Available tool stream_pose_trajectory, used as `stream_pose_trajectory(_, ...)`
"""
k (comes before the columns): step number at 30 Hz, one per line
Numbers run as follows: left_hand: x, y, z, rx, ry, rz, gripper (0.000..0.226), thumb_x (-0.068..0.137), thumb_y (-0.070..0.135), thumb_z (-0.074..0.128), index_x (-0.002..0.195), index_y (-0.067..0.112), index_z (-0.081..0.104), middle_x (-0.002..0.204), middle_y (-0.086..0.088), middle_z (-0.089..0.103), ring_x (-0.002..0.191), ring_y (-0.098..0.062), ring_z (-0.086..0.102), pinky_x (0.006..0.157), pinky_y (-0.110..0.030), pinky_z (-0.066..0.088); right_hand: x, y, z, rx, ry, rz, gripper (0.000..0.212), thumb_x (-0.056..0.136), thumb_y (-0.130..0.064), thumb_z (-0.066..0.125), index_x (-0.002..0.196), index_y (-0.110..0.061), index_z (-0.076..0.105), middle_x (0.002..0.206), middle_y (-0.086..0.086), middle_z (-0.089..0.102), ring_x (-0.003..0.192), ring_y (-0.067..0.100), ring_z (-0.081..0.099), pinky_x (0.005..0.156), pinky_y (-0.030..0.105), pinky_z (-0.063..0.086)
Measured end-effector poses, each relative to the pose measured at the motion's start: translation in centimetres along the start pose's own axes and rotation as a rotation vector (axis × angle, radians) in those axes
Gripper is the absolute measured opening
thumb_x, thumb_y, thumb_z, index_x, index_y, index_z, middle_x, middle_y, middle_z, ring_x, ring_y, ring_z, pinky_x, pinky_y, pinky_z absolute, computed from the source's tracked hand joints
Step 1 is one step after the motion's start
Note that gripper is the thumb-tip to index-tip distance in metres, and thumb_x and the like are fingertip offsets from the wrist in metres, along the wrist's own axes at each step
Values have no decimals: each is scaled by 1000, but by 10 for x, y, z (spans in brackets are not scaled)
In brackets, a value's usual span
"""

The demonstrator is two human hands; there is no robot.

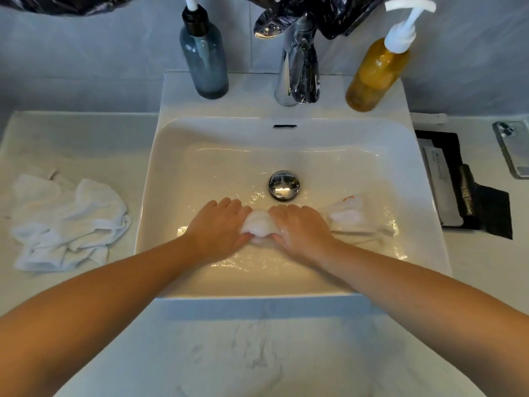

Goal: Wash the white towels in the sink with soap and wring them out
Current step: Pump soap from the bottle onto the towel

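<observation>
Mid-wash: left grip (217, 224) and right grip (300, 227) both curl round a sudsy white towel (257, 223) in the sink (229, 133) water. Wringing not done; towel pile (65, 222) lies on worktop (71, 133), probably unwashed.

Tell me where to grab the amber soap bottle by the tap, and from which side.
Probably wrap the right hand round the soap bottle, on its round body below the pump, coming from the front: it stands on the sink ledge, with the tap close on its left.
</observation>
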State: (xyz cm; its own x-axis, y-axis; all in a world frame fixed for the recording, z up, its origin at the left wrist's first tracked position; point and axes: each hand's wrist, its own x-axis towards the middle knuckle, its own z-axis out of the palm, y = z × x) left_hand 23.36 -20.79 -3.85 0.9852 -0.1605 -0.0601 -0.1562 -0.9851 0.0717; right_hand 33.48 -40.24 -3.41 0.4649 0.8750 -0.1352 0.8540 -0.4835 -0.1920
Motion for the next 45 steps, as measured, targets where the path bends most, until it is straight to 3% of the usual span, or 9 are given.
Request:
stream_pose_trajectory(4,0,-2,-8,-74,-18,54,49,90,49,36,101,11,65,82,-7,63,70,-28,59,62,-35,45,0,0,-13,92,-70,21,43,99,-49,50,125,-16,53,109,7,65,96,32,62,72,37,36)
stream_pose_trajectory(10,-19,10,-19,43,31,126,62,84,58,49,128,15,50,120,-12,59,100,-32,59,81,-46,50,-74,77,-10,-327,-59,-144,96,76,-85,26,152,-28,31,145,11,51,130,37,51,99,67,40)
stream_pose_trajectory(15,22,61,-5,51,-37,85,74,84,67,42,141,21,36,113,-12,56,90,-30,55,64,-41,50,-59,79,3,-333,8,-97,83,78,-79,27,139,-26,40,122,9,60,104,33,56,80,49,46)
stream_pose_trajectory(22,52,60,-20,-85,-176,-182,93,81,80,-7,123,20,50,104,-3,62,77,-19,52,66,-31,39,-23,73,-15,-164,87,-28,62,93,-59,26,107,-16,68,90,2,70,78,26,63,69,36,40)
stream_pose_trajectory(25,49,44,-25,-192,-235,-44,68,92,67,18,129,21,52,111,-4,64,84,-22,58,69,-31,43,-31,84,-31,-64,-34,-90,72,91,-67,16,116,-19,64,97,1,70,83,26,64,70,32,45)
stream_pose_trajectory(28,30,47,-16,-58,14,180,61,88,61,35,131,23,55,114,-9,61,91,-28,61,66,-37,48,-64,98,-25,-67,44,-189,69,83,-77,32,129,-31,54,113,4,61,93,26,58,67,36,48)
stream_pose_trajectory(35,59,85,6,95,-44,20,59,91,63,36,129,19,44,110,-7,59,91,-27,58,66,-39,47,-65,91,5,-230,121,-63,64,87,-77,39,118,-24,57,99,6,61,81,26,58,64,36,43)
stream_pose_trajectory(40,76,88,-8,72,-94,-155,78,88,66,8,135,16,46,120,-8,59,92,-26,63,65,-33,42,-53,88,-3,-122,162,27,56,95,-64,27,103,-20,60,79,1,61,59,17,46,54,27,27)
stream_pose_trajectory(45,54,55,-11,26,-22,71,64,83,64,36,117,14,56,101,-7,62,76,-28,63,55,-34,46,-61,97,-21,-76,13,-8,66,91,-71,20,117,-25,59,94,-1,60,75,19,51,67,31,31)
